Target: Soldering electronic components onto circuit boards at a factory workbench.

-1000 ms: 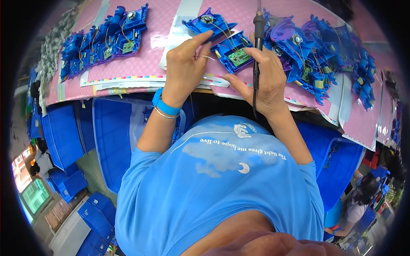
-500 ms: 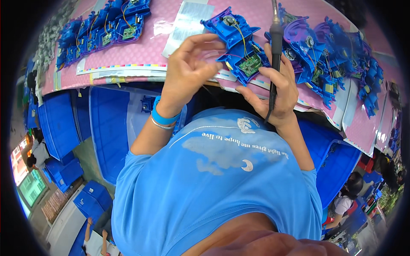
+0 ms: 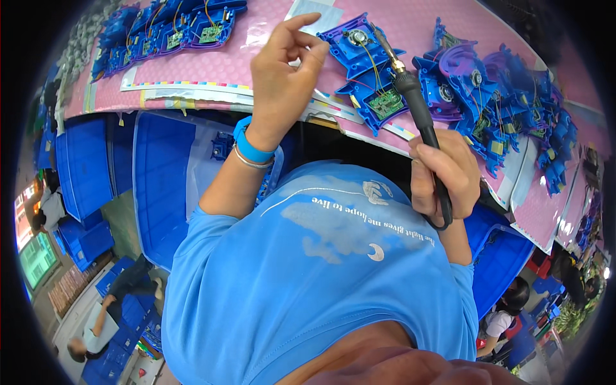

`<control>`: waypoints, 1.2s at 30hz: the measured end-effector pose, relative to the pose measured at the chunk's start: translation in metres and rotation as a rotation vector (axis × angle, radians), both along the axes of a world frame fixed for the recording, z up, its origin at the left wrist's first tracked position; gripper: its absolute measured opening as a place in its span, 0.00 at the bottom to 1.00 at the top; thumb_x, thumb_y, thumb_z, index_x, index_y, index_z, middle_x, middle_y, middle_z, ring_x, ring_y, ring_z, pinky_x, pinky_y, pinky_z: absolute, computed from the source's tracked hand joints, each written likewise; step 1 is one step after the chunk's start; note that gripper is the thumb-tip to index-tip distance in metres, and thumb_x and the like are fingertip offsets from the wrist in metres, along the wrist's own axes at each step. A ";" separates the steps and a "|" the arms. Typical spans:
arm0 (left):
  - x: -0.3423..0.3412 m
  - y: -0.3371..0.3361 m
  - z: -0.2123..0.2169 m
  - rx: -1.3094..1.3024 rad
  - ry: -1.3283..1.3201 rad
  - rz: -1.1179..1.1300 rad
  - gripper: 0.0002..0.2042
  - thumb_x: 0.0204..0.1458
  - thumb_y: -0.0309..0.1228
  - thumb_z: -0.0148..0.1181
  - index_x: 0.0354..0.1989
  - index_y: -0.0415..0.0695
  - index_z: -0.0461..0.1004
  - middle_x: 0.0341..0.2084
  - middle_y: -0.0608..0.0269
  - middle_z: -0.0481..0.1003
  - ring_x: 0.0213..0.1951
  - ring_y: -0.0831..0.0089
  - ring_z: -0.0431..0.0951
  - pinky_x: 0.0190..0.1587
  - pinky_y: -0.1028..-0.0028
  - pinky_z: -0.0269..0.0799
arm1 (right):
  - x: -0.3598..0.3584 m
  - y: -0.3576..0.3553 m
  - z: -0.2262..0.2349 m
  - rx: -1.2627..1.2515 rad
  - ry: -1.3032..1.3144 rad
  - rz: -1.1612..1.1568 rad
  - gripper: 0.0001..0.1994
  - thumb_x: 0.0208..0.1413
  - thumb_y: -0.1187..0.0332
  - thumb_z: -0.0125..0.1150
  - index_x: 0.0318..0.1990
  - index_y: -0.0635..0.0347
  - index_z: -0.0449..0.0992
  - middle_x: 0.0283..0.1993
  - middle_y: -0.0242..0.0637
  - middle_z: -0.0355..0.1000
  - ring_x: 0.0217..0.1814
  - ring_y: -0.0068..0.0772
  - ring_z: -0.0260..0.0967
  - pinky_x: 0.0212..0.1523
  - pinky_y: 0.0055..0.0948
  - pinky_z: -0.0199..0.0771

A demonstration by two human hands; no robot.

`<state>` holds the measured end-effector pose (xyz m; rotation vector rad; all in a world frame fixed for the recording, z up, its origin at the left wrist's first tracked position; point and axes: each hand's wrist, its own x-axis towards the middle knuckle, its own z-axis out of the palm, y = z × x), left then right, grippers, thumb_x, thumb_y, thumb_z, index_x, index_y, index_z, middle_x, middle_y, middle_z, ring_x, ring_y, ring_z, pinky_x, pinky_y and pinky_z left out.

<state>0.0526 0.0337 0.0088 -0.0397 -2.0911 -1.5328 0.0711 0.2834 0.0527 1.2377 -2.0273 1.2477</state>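
Ahead of the right hand [image 3: 452, 172], which grips a soldering iron [image 3: 417, 102] near its cord end, lies the opened blue housing [image 3: 344, 56], iron slanting across it, green circuit board [image 3: 385, 102] showing! Beside it, the left hand [image 3: 285, 69] hovers half-curled; whether it pinches anything, I can't tell.

Pink-topped bench [image 3: 221, 64], row of blue shells [image 3: 186, 27] on the left, open shell [image 3: 366, 66] mid-bench, pretty messy pile [image 3: 476, 106] of more on the right.
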 end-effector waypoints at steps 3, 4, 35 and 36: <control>0.006 0.005 0.002 -0.049 -0.034 0.016 0.19 0.55 0.18 0.64 0.57 0.40 0.75 0.29 0.65 0.79 0.26 0.84 0.75 0.28 0.82 0.71 | 0.000 0.006 0.002 -0.004 0.012 0.035 0.12 0.60 0.75 0.58 0.50 0.69 0.72 0.28 0.48 0.77 0.27 0.43 0.76 0.28 0.34 0.75; 0.008 0.005 0.001 0.004 -0.010 0.010 0.20 0.55 0.18 0.64 0.57 0.40 0.74 0.29 0.65 0.79 0.26 0.84 0.75 0.28 0.82 0.71 | 0.002 0.008 0.004 -0.005 0.002 0.045 0.12 0.60 0.75 0.57 0.50 0.70 0.72 0.28 0.48 0.76 0.26 0.43 0.76 0.27 0.34 0.74; -0.007 0.011 -0.008 -0.265 0.272 0.124 0.22 0.51 0.13 0.66 0.55 0.38 0.74 0.27 0.65 0.76 0.20 0.82 0.72 0.22 0.80 0.70 | -0.012 -0.007 -0.001 0.003 -0.133 0.055 0.13 0.53 0.79 0.64 0.47 0.73 0.77 0.28 0.45 0.76 0.23 0.39 0.74 0.23 0.32 0.71; -0.006 0.011 -0.008 -0.266 0.270 0.126 0.22 0.51 0.13 0.66 0.55 0.38 0.74 0.27 0.65 0.76 0.20 0.82 0.72 0.22 0.80 0.70 | -0.012 -0.007 -0.002 -0.004 -0.139 0.060 0.13 0.53 0.79 0.64 0.47 0.73 0.77 0.29 0.45 0.76 0.23 0.39 0.74 0.23 0.32 0.72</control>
